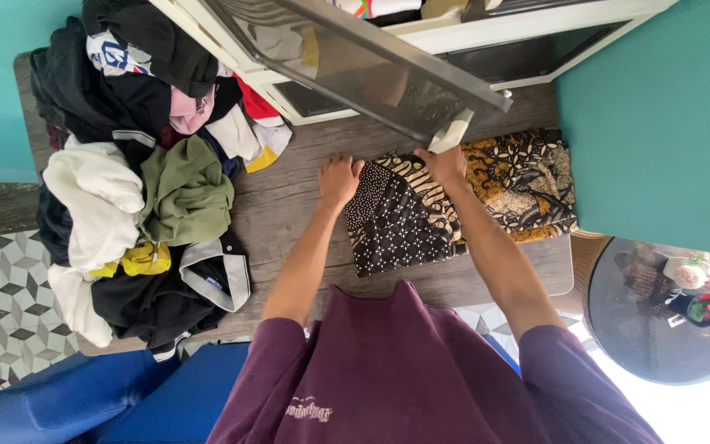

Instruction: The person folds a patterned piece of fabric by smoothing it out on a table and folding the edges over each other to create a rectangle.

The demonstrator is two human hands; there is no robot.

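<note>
Maroon sleeves reach from the person's shoulders out over the wooden worktop (289, 214). Bare wood shows between the folded black-and-white patterned cloth (400, 218) and the heaped pile of clothes (137, 181) that fills the worktop's far side. Just beyond the cloth hangs an open glass cabinet door (355, 62), crowding that edge. The left hand (338, 179) is curled, knuckles up, gripping the cloth's corner; the right hand (445, 163) presses on its other end, fingers hidden. The cloth's long axis runs toward the person, and it overlaps a brown patterned cloth (527, 181).
</note>
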